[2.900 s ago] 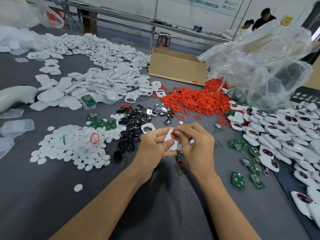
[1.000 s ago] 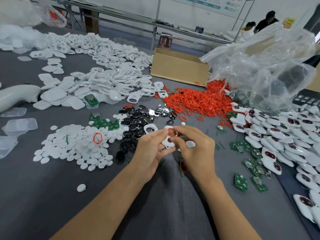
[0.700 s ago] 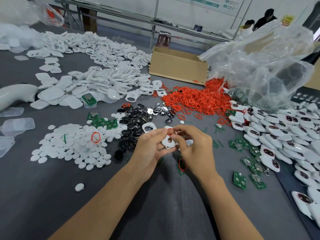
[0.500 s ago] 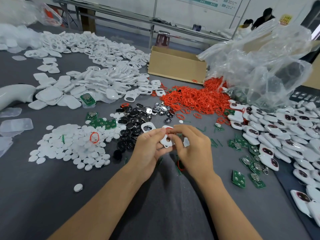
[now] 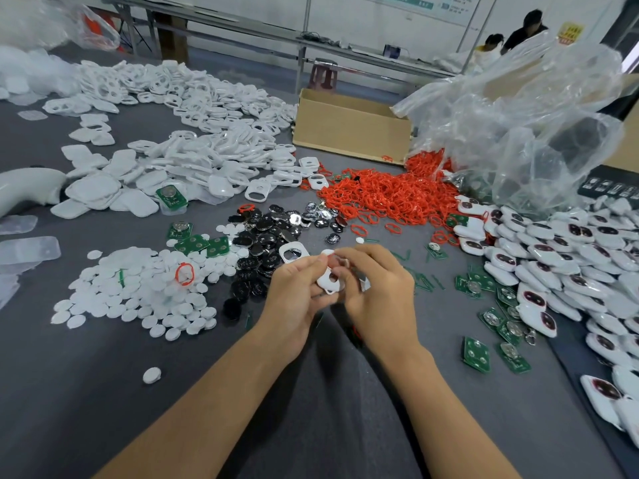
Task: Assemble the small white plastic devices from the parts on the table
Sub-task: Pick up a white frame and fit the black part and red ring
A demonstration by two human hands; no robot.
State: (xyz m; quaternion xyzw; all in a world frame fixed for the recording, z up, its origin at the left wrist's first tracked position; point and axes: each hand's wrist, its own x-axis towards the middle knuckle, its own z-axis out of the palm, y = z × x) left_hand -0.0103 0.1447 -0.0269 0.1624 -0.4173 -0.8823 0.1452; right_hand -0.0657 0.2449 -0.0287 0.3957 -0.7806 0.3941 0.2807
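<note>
Both hands meet over the middle of the grey table [image 5: 86, 392]. My left hand [image 5: 295, 292] pinches a small white plastic shell [image 5: 328, 280] that has holes in it. My right hand [image 5: 377, 288] pinches the same shell at its top, where a red ring shows faintly under the fingertips. Loose parts lie around: white discs [image 5: 138, 292], black and silver buttons [image 5: 269, 233], red rings [image 5: 387, 198], green circuit boards [image 5: 484, 340], white shells [image 5: 207, 150]. Another white shell [image 5: 293, 253] lies just left of my hands.
Finished white devices [image 5: 570, 264] are heaped along the right edge. A cardboard box [image 5: 349, 129] and a crumpled clear plastic bag [image 5: 536, 115] stand at the back right. A white curved tool [image 5: 24, 188] and clear trays [image 5: 27, 248] lie at the left. Two people sit far behind.
My hands have stayed together on the white shell, turning it slightly while my right fingers work at its top. The view shifted a little.
</note>
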